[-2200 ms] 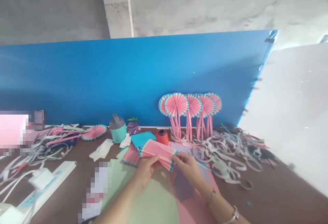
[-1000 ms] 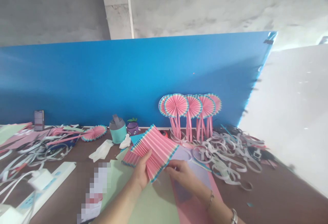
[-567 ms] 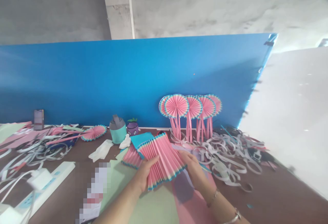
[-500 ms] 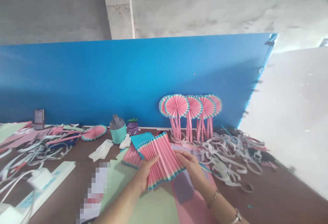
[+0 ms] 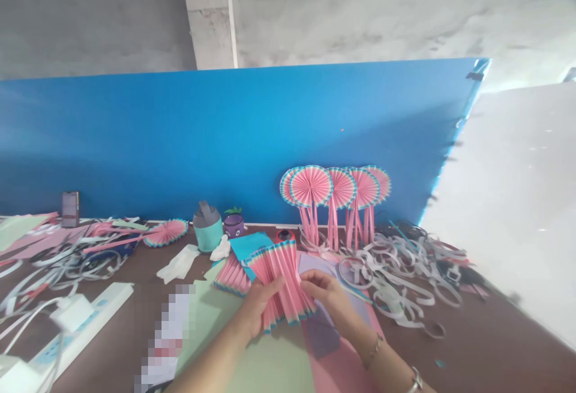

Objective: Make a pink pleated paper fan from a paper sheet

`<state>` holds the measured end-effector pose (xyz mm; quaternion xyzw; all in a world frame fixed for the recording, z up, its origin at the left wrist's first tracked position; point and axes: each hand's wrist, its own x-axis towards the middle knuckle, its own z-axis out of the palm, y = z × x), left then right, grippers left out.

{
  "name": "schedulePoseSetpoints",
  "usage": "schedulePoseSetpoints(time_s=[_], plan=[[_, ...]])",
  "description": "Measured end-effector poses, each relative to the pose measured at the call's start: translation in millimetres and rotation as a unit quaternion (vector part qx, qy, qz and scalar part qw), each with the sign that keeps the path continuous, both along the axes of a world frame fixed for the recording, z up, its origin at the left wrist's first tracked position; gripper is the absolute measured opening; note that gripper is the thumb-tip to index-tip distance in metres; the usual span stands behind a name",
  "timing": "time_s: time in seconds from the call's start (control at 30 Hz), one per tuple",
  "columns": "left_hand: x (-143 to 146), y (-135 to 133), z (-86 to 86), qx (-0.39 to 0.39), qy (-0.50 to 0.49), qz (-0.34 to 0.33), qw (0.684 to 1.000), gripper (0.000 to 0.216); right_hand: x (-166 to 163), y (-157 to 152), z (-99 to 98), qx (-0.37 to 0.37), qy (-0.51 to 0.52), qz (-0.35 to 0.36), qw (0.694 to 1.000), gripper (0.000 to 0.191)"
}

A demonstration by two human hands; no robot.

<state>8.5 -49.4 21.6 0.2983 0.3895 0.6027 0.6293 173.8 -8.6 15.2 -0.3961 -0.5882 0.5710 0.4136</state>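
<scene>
Between my hands is a pink pleated paper [image 5: 288,285] with blue-edged ends, held tilted above the table. My left hand [image 5: 261,303] grips its left side, thumb lying across the pleats. At the right edge, my right hand [image 5: 321,291] pinches the paper with closed fingers. The pleats are drawn narrower in the middle than at the ends. Behind it lies another pink pleated paper [image 5: 231,275], partly under a blue sheet [image 5: 252,244]. Green paper [image 5: 234,345], pink paper [image 5: 342,357] and lilac paper [image 5: 355,297] lie below my hands.
Several round pink paper fans [image 5: 310,186] stand against the blue panel [image 5: 180,141]. Tangled white straps [image 5: 400,285] lie at right. A teal cup [image 5: 208,231], purple pot [image 5: 234,225], crumpled tissue [image 5: 179,264], another fan [image 5: 166,233] and a power strip [image 5: 90,321] are on the left.
The pleated paper is squeezed narrower and sits slightly lower. My right hand has moved a little left, toward my left hand. A red round object now shows behind the paper.
</scene>
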Motion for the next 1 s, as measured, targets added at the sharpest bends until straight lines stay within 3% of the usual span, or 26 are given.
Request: schedulePoseSetpoints(time_s=[0.23,0.43,0.67,0.83,1.0], plan=[[3,1,-0.3,0.011,0.036,0.050,0.998,0.056,0,-5,8.0,-0.021,0.020,0.056,0.998,0.027],[4,-2,-4.2,0.004,0.051,-0.001,0.999,0.050,-1,-7,6.3,-0.045,-0.004,0.084,0.995,0.031],[8,-5,-5.7,0.016,0.044,-0.058,0.997,0.041,-7,-5,-1.1,-0.064,0.043,0.106,0.991,0.041],[12,-5,-12.0,0.016,0.055,-0.048,0.997,0.029,-12,-4,-8.9,-0.008,0.016,0.104,0.994,0.044],[15,-5,-12.8,0.013,0.049,-0.040,0.998,0.039,-12,0,-14.8,0.068,-0.027,0.027,0.997,0.035]])
